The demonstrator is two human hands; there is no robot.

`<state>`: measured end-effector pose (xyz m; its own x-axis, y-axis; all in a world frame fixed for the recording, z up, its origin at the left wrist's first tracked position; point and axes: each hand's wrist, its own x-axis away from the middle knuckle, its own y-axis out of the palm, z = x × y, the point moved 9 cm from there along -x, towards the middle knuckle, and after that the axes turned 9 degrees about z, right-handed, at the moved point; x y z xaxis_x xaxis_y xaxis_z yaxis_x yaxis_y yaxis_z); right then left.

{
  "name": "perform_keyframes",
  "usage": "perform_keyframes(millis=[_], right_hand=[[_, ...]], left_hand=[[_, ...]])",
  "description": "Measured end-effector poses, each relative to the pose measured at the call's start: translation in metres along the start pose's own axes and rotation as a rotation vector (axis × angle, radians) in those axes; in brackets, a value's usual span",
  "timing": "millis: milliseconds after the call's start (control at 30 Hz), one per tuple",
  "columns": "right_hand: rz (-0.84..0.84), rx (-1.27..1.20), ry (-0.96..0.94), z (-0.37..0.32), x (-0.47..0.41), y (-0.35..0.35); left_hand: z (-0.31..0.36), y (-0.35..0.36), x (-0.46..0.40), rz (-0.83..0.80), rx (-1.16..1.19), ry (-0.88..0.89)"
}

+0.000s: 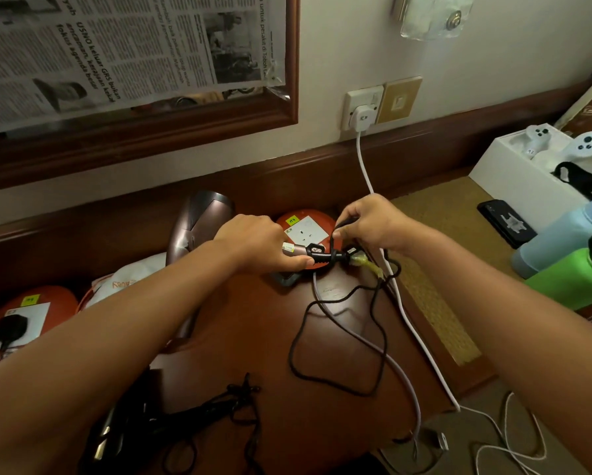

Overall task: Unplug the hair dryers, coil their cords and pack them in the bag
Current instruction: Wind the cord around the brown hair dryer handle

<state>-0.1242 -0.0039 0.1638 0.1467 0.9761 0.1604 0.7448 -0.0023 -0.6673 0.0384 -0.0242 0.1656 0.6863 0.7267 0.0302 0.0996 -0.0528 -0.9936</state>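
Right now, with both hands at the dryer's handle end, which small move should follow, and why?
Probably another turn of cord: the left hand grips the brown hair dryer at its handle end, the right hand pinches the black cord, and most of it lies loose on the desk.

Both my bare forearms reach forward, hands close together. My left hand (258,241) is knuckles up, fingers curled in a grip. My right hand (370,221), just beside it, pinches with thumb and fingertips.
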Motion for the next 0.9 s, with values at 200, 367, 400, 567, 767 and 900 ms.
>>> perform_keyframes(millis=[200, 367, 400, 567, 767, 900], right_hand=[[0.182, 0.076, -0.139, -0.024, 0.024, -0.003], [0.337, 0.001, -0.134, -0.015, 0.041, 0.01], [0.356, -0.032, -0.126, -0.012, 0.045, 0.014], [0.393, -0.145, -0.15, -0.005, 0.072, 0.044], [0.354, -0.586, -0.018, 0.014, 0.1, 0.074], [0.241, -0.785, 0.115, 0.033, 0.102, 0.093]], left_hand=[[-0.002, 0.012, 0.0, -0.032, 0.044, -0.072], [-0.004, 0.02, 0.004, -0.024, 0.019, -0.138], [-0.003, 0.022, 0.004, -0.029, 0.021, -0.148], [-0.008, 0.033, 0.01, -0.044, 0.054, -0.213], [-0.016, 0.036, 0.014, -0.057, 0.139, -0.308], [-0.017, 0.031, 0.015, -0.025, 0.182, -0.329]])
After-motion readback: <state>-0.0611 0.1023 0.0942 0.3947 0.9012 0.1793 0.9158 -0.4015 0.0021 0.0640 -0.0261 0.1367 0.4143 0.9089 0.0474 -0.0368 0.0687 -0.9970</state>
